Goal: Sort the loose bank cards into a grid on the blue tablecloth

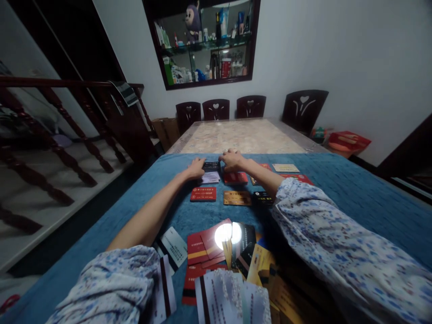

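Observation:
My left hand point(196, 168) touches the left end of a black card pile point(211, 166) on the blue cloth. My right hand point(232, 160) reaches to the right side of that pile, above a red card stack point(235, 178); its fingertips are partly hidden. White cards point(209, 177) lie just below the black pile. Nearer to me sit a red card point(203, 194), a gold card point(237, 198) and a black card point(262, 198) in a row. Loose red cards point(195, 247), white cards point(219, 299) and yellow cards point(259, 263) are spread closest to me.
The blue cloth point(135, 198) covers the near part of the table point(236, 135). A pale card point(285, 168) lies at the right. Dark chairs point(216, 110) stand at the far end, a railing point(77, 83) on the left, a red bag point(349, 140) on the right.

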`<state>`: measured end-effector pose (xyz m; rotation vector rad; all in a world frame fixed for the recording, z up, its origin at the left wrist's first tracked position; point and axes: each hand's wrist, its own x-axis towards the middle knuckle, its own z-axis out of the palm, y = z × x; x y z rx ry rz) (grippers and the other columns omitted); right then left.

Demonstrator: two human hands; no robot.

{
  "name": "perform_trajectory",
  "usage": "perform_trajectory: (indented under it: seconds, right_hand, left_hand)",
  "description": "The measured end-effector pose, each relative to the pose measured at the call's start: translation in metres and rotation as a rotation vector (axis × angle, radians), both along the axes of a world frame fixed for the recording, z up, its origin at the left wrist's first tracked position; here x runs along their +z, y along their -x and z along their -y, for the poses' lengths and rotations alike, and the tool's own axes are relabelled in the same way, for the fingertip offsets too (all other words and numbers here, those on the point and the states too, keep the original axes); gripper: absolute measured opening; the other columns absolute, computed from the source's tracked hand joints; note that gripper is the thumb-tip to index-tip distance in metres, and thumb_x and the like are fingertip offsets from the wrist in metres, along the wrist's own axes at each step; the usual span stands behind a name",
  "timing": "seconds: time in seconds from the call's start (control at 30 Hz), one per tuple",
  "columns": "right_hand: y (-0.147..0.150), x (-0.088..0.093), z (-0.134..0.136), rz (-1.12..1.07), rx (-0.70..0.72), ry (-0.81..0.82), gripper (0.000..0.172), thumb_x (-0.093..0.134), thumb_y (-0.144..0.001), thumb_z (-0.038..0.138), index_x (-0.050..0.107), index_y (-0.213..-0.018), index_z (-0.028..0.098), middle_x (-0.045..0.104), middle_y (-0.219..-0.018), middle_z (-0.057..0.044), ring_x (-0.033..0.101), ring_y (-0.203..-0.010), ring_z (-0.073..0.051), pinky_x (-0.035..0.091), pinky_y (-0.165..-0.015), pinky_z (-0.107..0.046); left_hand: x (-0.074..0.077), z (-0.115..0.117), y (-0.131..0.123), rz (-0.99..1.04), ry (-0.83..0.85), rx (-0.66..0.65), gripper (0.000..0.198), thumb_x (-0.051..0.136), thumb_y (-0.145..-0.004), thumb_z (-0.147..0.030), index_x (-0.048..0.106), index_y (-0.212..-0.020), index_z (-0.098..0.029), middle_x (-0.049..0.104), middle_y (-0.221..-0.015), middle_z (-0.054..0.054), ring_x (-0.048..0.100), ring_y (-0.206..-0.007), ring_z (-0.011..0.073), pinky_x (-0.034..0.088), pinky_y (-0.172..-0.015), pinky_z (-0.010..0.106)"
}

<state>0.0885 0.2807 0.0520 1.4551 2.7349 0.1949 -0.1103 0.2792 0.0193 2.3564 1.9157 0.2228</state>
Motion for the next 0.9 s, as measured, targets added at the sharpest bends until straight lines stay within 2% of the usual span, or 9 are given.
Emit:
perform_trajectory:
  seconds: [0.17, 0.47, 0.73, 0.9]
  right_hand:
    - [-0.006, 0.005, 0.018, -0.050, 0.046, -0.049, 0.042, 0.058, -0.081, 0.026, 0.061, -0.123, 0.021, 0.058, -0.126, -0.016, 0.043, -0.118, -0.035, 0.039, -0.092, -0.047]
    - [-0.020, 0.007, 0.044, -0.050, 0.095, -0.093, 0.030, 0.054, -0.085, 0.023, 0.065, -0.113, 0.021, 0.061, -0.122, -0.014, 0.044, -0.117, -0.033, 0.037, -0.089, -0.044]
    - [-0.037, 0.005, 0.068, -0.052, 0.106, -0.091, 0.024, 0.054, -0.088, 0.028, 0.067, -0.107, 0.022, 0.063, -0.117, -0.013, 0.044, -0.114, -0.032, 0.034, -0.085, -0.040]
    - [-0.048, 0.004, 0.087, -0.041, 0.098, -0.089, 0.023, 0.051, -0.090, 0.026, 0.068, -0.105, 0.021, 0.063, -0.118, -0.014, 0.043, -0.114, -0.031, 0.033, -0.082, -0.039]
  left_hand:
    - [0.004, 0.025, -0.006, -0.002, -0.030, 0.027, 0.078, 0.050, -0.068, -0.007, 0.037, -0.145, -0.020, 0.040, -0.146, 0.017, 0.038, -0.136, 0.0321, 0.041, -0.106, 0.051]
    - [0.007, 0.066, -0.010, 0.032, -0.085, -0.021, 0.077, 0.049, -0.070, -0.007, 0.039, -0.145, -0.024, 0.038, -0.148, 0.015, 0.037, -0.135, 0.0347, 0.040, -0.103, 0.057]
    - [0.004, 0.090, -0.013, 0.028, -0.107, -0.023, 0.077, 0.052, -0.067, -0.006, 0.043, -0.142, -0.022, 0.036, -0.149, 0.015, 0.034, -0.137, 0.0343, 0.039, -0.103, 0.054]
    - [0.002, 0.115, -0.021, 0.074, -0.137, -0.075, 0.063, 0.055, -0.076, -0.014, 0.049, -0.138, -0.022, 0.040, -0.146, 0.014, 0.037, -0.133, 0.0343, 0.038, -0.103, 0.053]
